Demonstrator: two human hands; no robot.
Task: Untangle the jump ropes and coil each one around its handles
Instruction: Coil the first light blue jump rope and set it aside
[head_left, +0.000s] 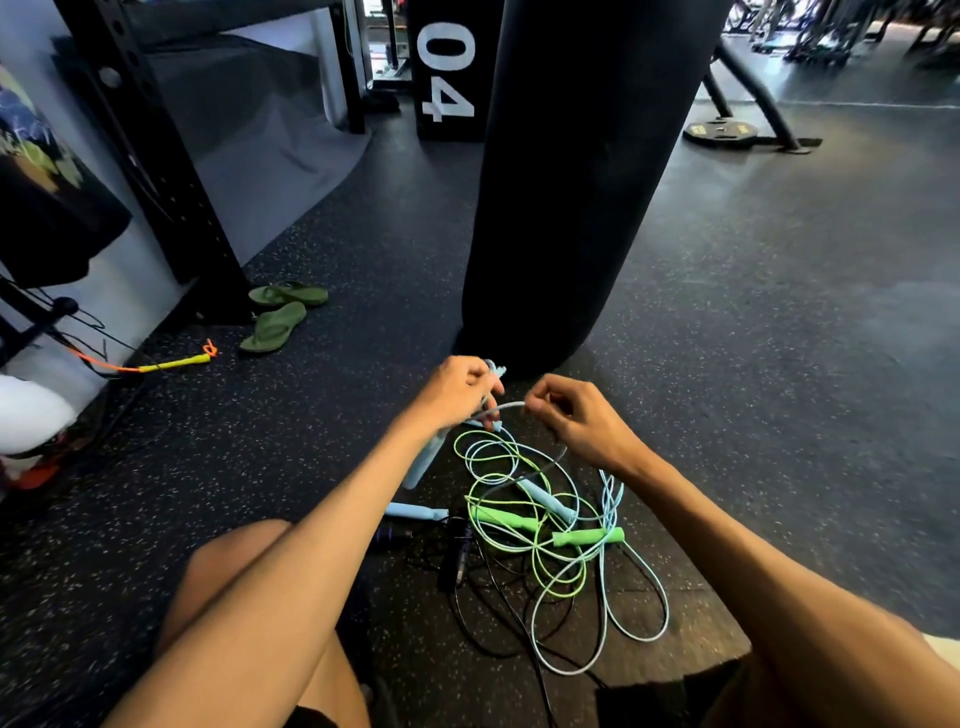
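- A gym floor (291, 467) of black rubber flecked with white, giving way at right to smoother grey flooring (779, 260).
- A black punching bag (582, 171) hanging at centre, its base just above the floor.
- Behind it, a black box (447, 73) marked "04" in white.
- At left, a black steel rack post (150, 145) against a pale wall (119, 291), with a grey mat (260, 135) beyond.
- Green flip-flops (280, 312) lying near the post's foot.
- A weight plate (719, 132) flat on the floor, far right.
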